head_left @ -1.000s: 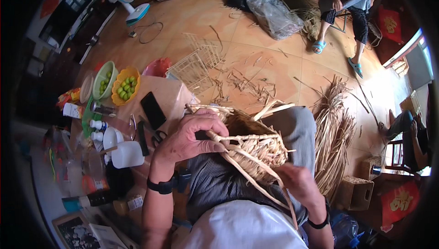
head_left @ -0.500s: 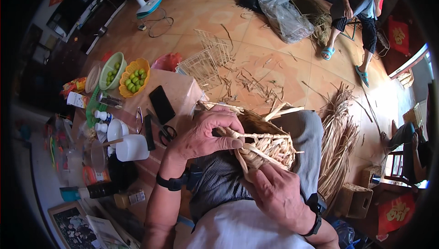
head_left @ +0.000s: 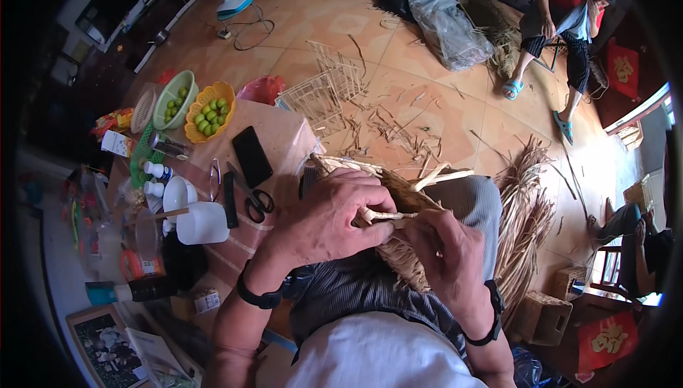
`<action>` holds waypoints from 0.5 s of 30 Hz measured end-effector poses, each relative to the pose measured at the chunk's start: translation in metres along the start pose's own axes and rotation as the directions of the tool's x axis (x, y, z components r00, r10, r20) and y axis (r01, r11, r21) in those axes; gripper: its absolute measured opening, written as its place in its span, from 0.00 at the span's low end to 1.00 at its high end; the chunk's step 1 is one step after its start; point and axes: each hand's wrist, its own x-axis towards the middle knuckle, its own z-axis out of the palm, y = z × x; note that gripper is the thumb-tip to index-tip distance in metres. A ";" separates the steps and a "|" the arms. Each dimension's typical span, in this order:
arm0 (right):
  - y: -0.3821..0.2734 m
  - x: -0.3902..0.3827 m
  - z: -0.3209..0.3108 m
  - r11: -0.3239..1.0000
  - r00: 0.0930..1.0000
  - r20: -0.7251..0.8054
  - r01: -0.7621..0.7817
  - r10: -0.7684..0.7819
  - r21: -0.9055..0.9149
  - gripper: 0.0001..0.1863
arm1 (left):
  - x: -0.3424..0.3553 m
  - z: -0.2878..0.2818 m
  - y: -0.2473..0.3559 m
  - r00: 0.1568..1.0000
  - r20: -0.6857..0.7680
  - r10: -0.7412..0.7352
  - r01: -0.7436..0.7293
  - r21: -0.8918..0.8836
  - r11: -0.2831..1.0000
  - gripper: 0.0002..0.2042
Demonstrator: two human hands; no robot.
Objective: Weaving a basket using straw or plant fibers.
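A half-woven straw basket [head_left: 404, 263] rests tilted on my lap, its plaited wall facing me and loose strands sticking up at its far right. My left hand [head_left: 336, 211] is closed around the basket's rim, thumb and fingers pinching the pale twisted strand along the edge. Close beside it, my right hand [head_left: 448, 245] grips the same rim strand with bent fingers. The fingertips of the right hand are partly hidden behind its knuckles. Both hands nearly meet over the basket's edge.
On the table at left lie a black phone [head_left: 252, 156], scissors [head_left: 257, 203], a white container [head_left: 202, 223] and a yellow fruit bowl [head_left: 210, 112]. Bundles of dried straw [head_left: 523, 210] lie right of my knee. A seated person [head_left: 565, 25] is at the far right; scraps litter the floor.
My right hand has moved up from the basket's lower wall to its rim, beside the left hand. The left hand has shifted slightly right and its fingers have curled further round the rim.
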 end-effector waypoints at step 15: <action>-0.016 -0.015 0.012 0.929 0.974 0.154 0.208 -0.168 -0.305 0.25 | 0.037 -0.044 -0.027 0.871 0.485 -0.078 0.265 -0.331 0.905 0.15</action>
